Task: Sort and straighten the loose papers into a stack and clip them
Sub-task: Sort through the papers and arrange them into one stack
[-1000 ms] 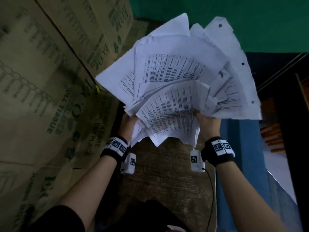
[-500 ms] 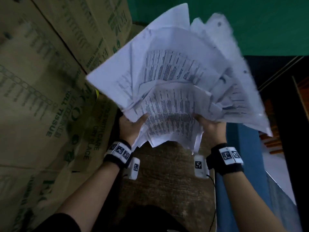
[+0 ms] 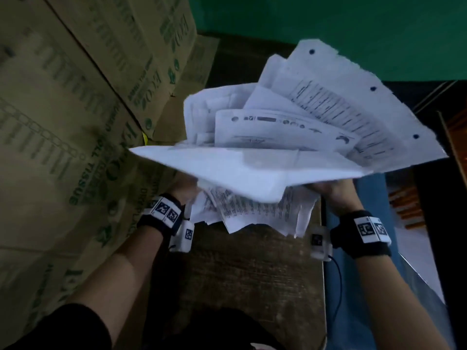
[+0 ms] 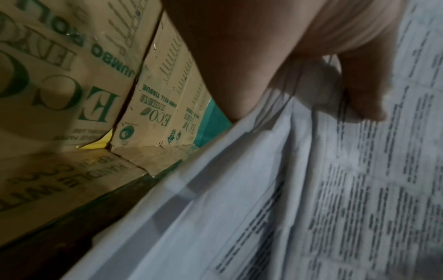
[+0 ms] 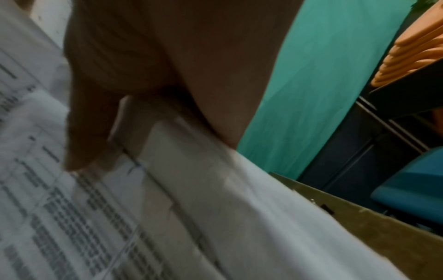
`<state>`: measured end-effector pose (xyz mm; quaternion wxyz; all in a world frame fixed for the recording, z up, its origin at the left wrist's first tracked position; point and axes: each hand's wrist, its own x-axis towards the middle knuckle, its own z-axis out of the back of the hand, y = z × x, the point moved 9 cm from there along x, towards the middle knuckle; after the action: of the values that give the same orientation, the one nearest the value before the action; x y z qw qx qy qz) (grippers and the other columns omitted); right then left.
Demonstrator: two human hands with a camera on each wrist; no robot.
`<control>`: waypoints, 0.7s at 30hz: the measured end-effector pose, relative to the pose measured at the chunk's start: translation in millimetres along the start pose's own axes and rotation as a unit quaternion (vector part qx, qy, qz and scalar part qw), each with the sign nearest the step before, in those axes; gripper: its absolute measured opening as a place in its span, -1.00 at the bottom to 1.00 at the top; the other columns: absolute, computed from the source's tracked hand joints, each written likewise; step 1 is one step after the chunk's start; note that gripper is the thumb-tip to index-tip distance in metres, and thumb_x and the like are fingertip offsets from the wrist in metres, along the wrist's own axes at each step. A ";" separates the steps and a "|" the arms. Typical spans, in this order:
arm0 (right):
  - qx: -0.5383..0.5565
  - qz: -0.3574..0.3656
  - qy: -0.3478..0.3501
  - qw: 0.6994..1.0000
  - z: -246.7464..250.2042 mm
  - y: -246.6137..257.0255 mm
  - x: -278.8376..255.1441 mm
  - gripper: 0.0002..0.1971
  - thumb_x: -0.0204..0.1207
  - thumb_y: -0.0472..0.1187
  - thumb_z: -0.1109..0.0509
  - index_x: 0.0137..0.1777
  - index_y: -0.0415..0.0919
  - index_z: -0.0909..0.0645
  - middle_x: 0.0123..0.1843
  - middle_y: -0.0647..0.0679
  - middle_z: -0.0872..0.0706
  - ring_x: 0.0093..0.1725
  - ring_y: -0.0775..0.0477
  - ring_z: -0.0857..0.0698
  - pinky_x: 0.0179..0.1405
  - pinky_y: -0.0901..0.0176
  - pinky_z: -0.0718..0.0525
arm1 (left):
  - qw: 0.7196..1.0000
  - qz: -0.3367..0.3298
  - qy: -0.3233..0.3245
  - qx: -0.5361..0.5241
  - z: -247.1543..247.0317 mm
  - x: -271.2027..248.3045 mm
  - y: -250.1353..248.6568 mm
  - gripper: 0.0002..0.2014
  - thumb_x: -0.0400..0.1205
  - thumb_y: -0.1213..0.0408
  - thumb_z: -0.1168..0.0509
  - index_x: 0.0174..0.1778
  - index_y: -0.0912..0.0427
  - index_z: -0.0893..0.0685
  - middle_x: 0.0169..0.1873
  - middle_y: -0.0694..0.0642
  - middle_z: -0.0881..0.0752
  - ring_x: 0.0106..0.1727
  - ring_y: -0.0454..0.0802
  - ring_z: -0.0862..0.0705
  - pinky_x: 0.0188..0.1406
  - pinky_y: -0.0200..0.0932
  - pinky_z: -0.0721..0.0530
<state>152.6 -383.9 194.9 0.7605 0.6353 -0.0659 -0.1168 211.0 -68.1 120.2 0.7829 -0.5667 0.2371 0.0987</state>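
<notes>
A messy bundle of white printed papers (image 3: 278, 147) hangs in the air above a dark wooden table (image 3: 252, 269). The sheets fan out unevenly, some with punched holes at the right edge. My left hand (image 3: 185, 188) grips the bundle's lower left side, mostly hidden under the sheets. In the left wrist view the thumb (image 4: 359, 98) presses on the printed papers (image 4: 311, 189). My right hand (image 3: 331, 190) grips the lower right side. The right wrist view has its thumb (image 5: 88, 132) on top of the papers (image 5: 167, 217). No clip is in view.
Stacked cardboard boxes (image 3: 75, 122) with green print crowd the left side, right up against the table. A green wall (image 3: 328, 26) stands behind. A blue surface (image 3: 366, 198) and orange items (image 3: 409, 205) lie to the right, past the table's edge.
The bundle has tipped forward and down from upright to nearly flat, its blank back now on top. Both hands moved slightly lower and kept their grip.
</notes>
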 end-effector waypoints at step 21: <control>0.001 -0.012 -0.043 0.999 -16.6 4.3 -4.4 -0.63 0.32 -0.41 -0.62 0.12 -0.29 -0.67 0.06 -0.07 -0.78 0.02 0.11 -0.78 0.18 -0.07 -0.75 | 0.983 -0.168 0.030 -0.060 -4.4 10.7 -42.1 -0.48 0.32 0.48 -0.60 0.10 -0.08 -0.67 0.13 -0.03 -0.72 0.25 -0.09 -0.69 0.24 -0.21 -0.67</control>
<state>152.9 -366.3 196.3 0.7550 0.6312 -0.0906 -0.1530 237.0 -87.7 149.3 0.7455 -0.6471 0.1552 -0.0372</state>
